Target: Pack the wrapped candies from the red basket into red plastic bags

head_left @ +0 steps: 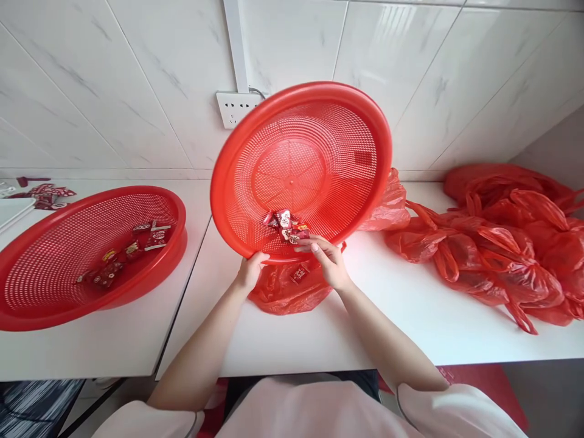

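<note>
A red plastic colander basket (292, 167) is tipped up in front of me, its open mouth facing me and its low rim above a red plastic bag (285, 298). My left hand (250, 271) grips that low rim at the left. Several small wrapped packets (283, 222) in dark red and white are gathered inside near the rim. My right hand (328, 261) reaches over the rim from the right, with stretched fingers at the packets. One more red packet (298, 274) shows at the bag, just below the rim. The rest of the bag's mouth is hidden behind the basket.
On the left, another red basket (150, 298) holds several wrapped packets (123, 255). Tied red plastic bags (502, 243) are heaped at the right. A socket panel (232, 109) is on the tiled wall behind. A seam divides the white tables (410, 328).
</note>
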Tool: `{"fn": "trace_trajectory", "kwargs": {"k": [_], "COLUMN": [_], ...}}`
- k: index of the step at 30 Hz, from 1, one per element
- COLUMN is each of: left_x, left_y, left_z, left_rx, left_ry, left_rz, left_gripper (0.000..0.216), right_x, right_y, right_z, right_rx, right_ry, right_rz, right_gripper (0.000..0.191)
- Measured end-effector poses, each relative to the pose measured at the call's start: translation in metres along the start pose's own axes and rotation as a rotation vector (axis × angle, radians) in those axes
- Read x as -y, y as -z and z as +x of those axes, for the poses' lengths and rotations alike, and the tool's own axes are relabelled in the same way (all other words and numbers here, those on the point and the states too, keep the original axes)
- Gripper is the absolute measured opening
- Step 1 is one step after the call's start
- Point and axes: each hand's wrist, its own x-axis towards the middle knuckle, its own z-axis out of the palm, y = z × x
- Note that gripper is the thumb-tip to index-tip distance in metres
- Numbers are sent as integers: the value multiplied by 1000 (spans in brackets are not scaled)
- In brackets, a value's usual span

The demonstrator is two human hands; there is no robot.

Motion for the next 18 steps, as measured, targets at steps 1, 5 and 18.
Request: {"fn": "trace_trajectory", "kwargs": {"k": [1,5,18], "left_x": [-2,-9,3], "left_y": [2,10,3], "left_z": [3,10,-1], "left_rx": [-22,-123,14], "left_ry": [-28,-94,95], "left_rz": [-13,-8,40], "left_gripper": [12,10,5], "right_x": [-2,-4,-13], "right_y": [0,-6,-11], "right_z": [0,-2,-2], "right_rx": [25,123,170], "right_ry": [-23,12,183], "right_rz": [43,-94,-978], "right_gripper": [37,39,64]}}
